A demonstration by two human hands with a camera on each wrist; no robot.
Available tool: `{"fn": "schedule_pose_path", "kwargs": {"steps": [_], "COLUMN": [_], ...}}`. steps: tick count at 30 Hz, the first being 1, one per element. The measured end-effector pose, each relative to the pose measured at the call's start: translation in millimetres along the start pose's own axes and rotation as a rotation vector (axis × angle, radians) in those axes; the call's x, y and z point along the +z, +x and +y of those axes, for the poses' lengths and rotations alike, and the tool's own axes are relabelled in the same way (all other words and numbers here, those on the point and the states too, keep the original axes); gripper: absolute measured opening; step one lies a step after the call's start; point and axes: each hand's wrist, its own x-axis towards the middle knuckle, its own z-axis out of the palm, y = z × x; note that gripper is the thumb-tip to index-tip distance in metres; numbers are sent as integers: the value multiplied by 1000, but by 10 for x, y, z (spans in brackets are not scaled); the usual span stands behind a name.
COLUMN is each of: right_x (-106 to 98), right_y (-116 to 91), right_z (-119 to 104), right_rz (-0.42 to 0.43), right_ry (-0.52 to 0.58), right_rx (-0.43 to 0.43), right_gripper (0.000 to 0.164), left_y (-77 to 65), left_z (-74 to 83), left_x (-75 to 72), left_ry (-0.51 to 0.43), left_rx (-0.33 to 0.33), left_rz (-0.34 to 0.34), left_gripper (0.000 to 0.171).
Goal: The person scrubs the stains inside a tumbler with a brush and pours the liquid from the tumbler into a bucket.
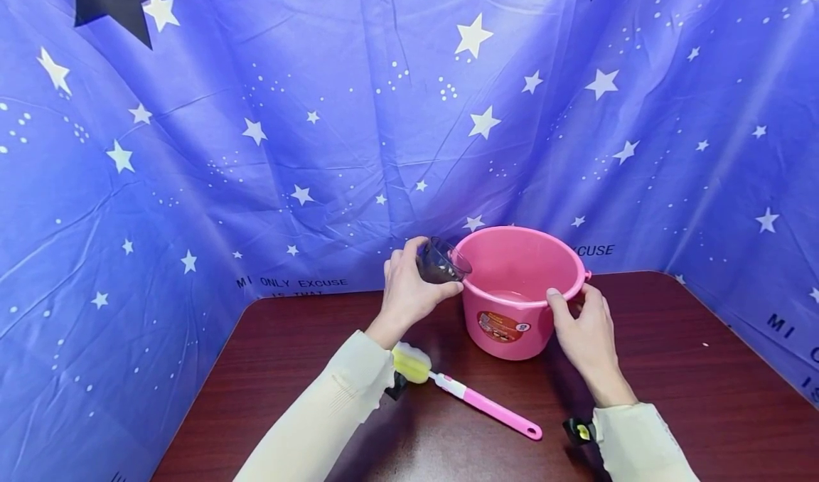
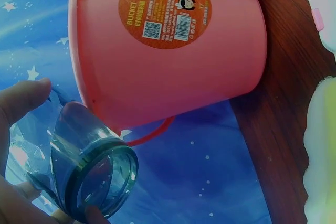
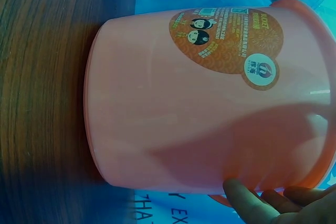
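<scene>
My left hand point(image 1: 406, 293) holds a clear, dark-tinted glass point(image 1: 438, 260) tilted, its mouth leaning over the left rim of a pink bucket point(image 1: 540, 331). In the left wrist view the thick base of the glass point(image 2: 107, 179) points outward, with fingers and thumb around its sides. The bucket stands upright on the table. On its right rim rests my right hand point(image 1: 587, 331), gripping with the thumb at the edge and the fingers along the outside. A round orange label point(image 3: 226, 40) shows on the bucket's wall. Whether liquid is in the glass, I cannot tell.
A bottle brush with a yellow and white sponge head point(image 1: 412, 363) and a pink handle point(image 1: 502, 414) lies on the dark red wooden table point(image 1: 678, 347), in front of the bucket. A blue curtain point(image 1: 358, 148) with white stars hangs behind and at both sides.
</scene>
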Motion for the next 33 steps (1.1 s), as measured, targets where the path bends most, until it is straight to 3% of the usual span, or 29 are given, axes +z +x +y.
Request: {"fn": "schedule_pose_path", "kwargs": {"steps": [33], "right_x": [7], "right_y": [0], "right_z": [7], "right_rz": [3], "right_ry": [-6], "right_rx": [-15], "right_gripper": [57], "left_y": [50], "left_z": [55], "left_x": [-35], "left_ry": [102], "left_rx": [34], "left_rz": [-8], "left_gripper": [88]}}
